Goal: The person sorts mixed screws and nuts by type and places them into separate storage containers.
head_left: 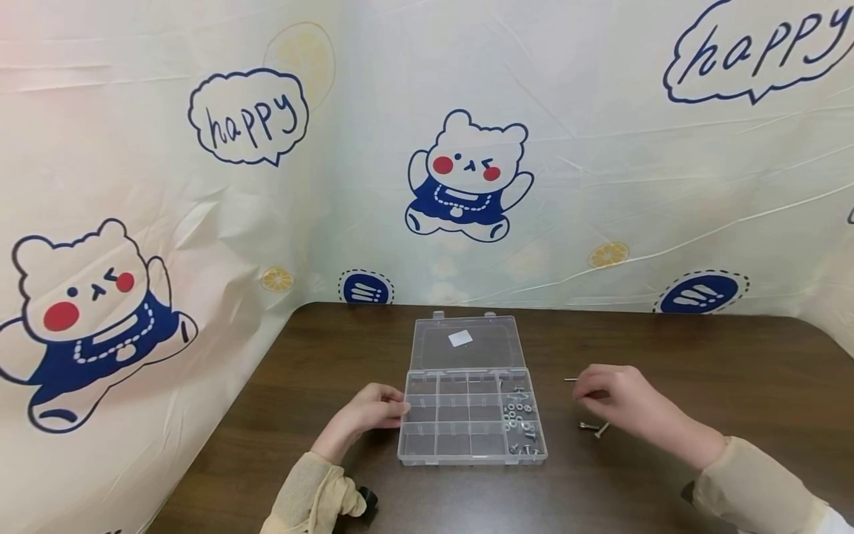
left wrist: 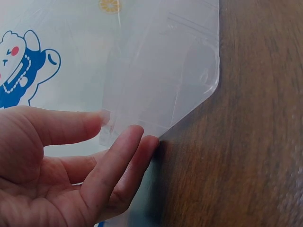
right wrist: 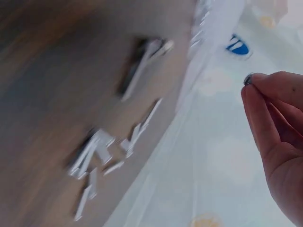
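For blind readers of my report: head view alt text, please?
A person's left hand holds an open, clear compartment box with nuts and screws in its right column; their right hand is by loose bolts on a brown table before a bear-print backdrop.

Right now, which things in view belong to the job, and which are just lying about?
Seemingly part of the job:
clear divided box, held by the left hand
small metal piece pinched by the right hand
loose screws on the brown table
nuts in the box's right column

Apparently incidental:
patterned backdrop
white slip at the open lid
dark object by the left sleeve
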`<state>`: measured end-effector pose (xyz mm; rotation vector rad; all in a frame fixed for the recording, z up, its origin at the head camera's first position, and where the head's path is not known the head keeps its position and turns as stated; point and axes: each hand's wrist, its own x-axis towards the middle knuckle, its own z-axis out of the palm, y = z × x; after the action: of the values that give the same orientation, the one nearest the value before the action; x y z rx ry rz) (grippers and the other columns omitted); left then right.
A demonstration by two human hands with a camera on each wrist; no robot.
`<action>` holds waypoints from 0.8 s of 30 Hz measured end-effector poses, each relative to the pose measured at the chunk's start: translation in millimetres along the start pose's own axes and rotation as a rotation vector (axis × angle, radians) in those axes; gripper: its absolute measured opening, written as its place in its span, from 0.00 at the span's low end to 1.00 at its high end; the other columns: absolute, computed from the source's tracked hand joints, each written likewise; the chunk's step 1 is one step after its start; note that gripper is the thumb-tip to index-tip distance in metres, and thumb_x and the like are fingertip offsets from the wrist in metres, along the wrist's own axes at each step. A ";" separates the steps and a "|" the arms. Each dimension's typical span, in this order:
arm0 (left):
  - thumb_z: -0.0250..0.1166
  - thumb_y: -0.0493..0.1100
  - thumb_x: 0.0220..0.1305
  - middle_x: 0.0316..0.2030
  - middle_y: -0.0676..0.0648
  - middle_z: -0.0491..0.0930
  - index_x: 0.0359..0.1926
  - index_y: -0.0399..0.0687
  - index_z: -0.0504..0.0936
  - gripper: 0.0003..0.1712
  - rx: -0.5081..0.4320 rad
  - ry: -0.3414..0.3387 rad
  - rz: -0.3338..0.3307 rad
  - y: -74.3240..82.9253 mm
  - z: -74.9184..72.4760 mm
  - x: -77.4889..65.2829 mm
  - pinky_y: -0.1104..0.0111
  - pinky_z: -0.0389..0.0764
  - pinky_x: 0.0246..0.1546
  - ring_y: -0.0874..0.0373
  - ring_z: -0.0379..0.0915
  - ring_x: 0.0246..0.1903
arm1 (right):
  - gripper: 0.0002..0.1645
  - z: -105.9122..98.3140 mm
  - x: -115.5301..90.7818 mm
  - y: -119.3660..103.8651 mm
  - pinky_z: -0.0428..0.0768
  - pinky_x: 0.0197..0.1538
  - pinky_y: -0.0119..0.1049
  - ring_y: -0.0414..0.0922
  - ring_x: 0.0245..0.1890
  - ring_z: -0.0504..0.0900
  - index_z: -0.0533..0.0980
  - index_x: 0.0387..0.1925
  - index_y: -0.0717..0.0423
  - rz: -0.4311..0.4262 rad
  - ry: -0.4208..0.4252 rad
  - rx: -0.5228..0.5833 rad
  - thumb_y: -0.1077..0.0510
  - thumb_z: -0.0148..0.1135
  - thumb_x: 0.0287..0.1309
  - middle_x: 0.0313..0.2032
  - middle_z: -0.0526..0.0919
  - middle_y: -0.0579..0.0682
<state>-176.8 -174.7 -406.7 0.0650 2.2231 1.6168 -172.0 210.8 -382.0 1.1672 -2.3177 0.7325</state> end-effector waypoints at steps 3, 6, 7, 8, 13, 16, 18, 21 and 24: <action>0.58 0.30 0.57 0.30 0.43 0.72 0.44 0.15 0.69 0.18 -0.001 0.004 0.001 0.1 0.1 0.3 0.65 0.82 0.36 0.58 0.74 0.30 | 0.17 5.2 9.7 -10.3 0.74 0.30 0.17 0.37 0.28 0.77 0.79 0.22 0.50 -0.024 0.008 0.048 0.74 0.69 0.31 0.27 0.79 0.42; 0.58 0.30 0.57 0.30 0.43 0.72 0.44 0.15 0.69 0.18 -0.001 0.007 -0.002 0.0 0.3 0.3 0.65 0.83 0.36 0.57 0.74 0.30 | 0.17 11.0 16.6 -18.1 0.75 0.31 0.17 0.37 0.28 0.77 0.80 0.23 0.52 -0.052 0.010 0.089 0.75 0.69 0.31 0.28 0.79 0.42; 0.58 0.30 0.57 0.30 0.43 0.72 0.44 0.15 0.69 0.18 0.000 0.008 -0.002 0.0 0.4 0.3 0.66 0.83 0.36 0.57 0.74 0.30 | 0.17 13.0 18.1 -20.1 0.75 0.32 0.18 0.37 0.28 0.78 0.80 0.23 0.52 -0.062 0.006 0.102 0.75 0.68 0.31 0.28 0.79 0.43; 0.58 0.30 0.57 0.30 0.43 0.72 0.44 0.16 0.69 0.18 0.000 0.008 -0.002 0.1 0.5 0.1 0.66 0.83 0.36 0.57 0.74 0.30 | 0.16 14.8 19.4 -21.8 0.75 0.32 0.18 0.37 0.28 0.78 0.80 0.23 0.53 -0.073 0.002 0.112 0.75 0.68 0.31 0.28 0.80 0.43; 0.58 0.30 0.57 0.30 0.43 0.72 0.44 0.16 0.69 0.18 0.003 0.008 0.001 0.5 0.7 -0.7 0.66 0.83 0.36 0.57 0.74 0.30 | 0.17 24.4 22.8 -27.2 0.76 0.35 0.18 0.38 0.29 0.79 0.80 0.24 0.55 -0.132 -0.016 0.154 0.76 0.66 0.30 0.28 0.80 0.45; 0.58 0.30 0.57 0.31 0.42 0.72 0.44 0.16 0.69 0.18 0.003 0.009 -0.001 0.2 0.6 -0.7 0.65 0.82 0.36 0.57 0.74 0.30 | 0.17 29.8 22.9 -28.4 0.76 0.37 0.18 0.39 0.30 0.79 0.80 0.24 0.56 -0.159 -0.027 0.172 0.76 0.66 0.30 0.29 0.80 0.46; 0.58 0.30 0.57 0.31 0.42 0.72 0.44 0.16 0.69 0.18 0.001 0.009 -0.002 -0.2 0.5 -0.4 0.65 0.82 0.36 0.57 0.74 0.30 | 0.17 32.7 22.3 -28.8 0.77 0.38 0.19 0.39 0.31 0.79 0.80 0.24 0.56 -0.174 -0.040 0.186 0.76 0.66 0.30 0.29 0.81 0.46; 0.58 0.30 0.57 0.31 0.42 0.72 0.44 0.15 0.68 0.18 -0.001 0.009 -0.002 -0.5 0.4 0.0 0.65 0.82 0.36 0.58 0.74 0.30 | 0.17 35.0 21.1 -28.6 0.77 0.39 0.19 0.40 0.31 0.79 0.79 0.24 0.55 -0.195 -0.062 0.179 0.76 0.66 0.30 0.29 0.81 0.46; 0.58 0.30 0.57 0.31 0.42 0.72 0.45 0.15 0.68 0.19 0.003 0.010 -0.003 -0.6 0.4 -0.1 0.65 0.82 0.37 0.57 0.74 0.31 | 0.16 34.1 19.7 -27.0 0.77 0.38 0.20 0.39 0.31 0.79 0.79 0.24 0.54 -0.201 -0.092 0.152 0.75 0.67 0.30 0.29 0.81 0.46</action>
<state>-176.5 -174.5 -407.3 0.0546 2.2323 1.6152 -165.5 164.1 -389.3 1.5050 -2.2062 0.8074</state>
